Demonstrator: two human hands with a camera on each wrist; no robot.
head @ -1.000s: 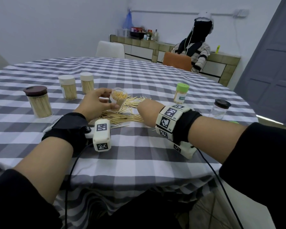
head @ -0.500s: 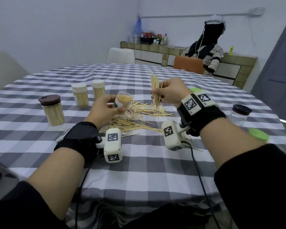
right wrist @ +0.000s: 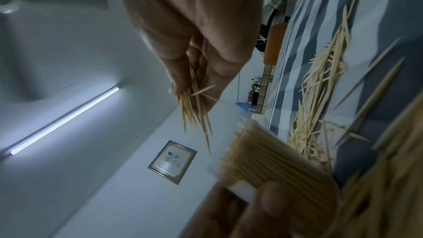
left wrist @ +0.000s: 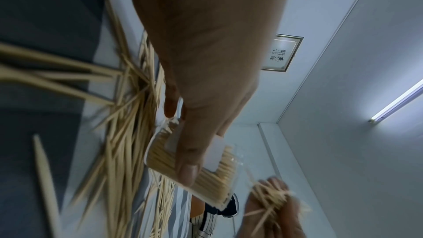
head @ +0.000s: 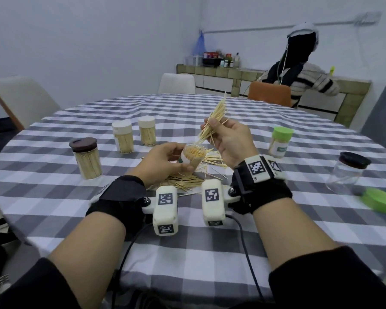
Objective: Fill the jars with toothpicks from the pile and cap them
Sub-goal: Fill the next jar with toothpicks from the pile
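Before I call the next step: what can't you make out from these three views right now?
- Open jar: the left hand covers its lower body in the head view; the wrist views blur it, so remaining room is unclear.
- Bundle of toothpicks: whether its tips have entered the jar mouth; the right wrist view is motion-blurred.
- Green lid: blurred near the head view's right edge.
- Clear jar: contents too faint to tell.

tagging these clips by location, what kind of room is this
Likely a home dining room or kitchen-diner: a round table under a checked cloth, dining chairs around it, and a tiled counter with bottles along the back wall.
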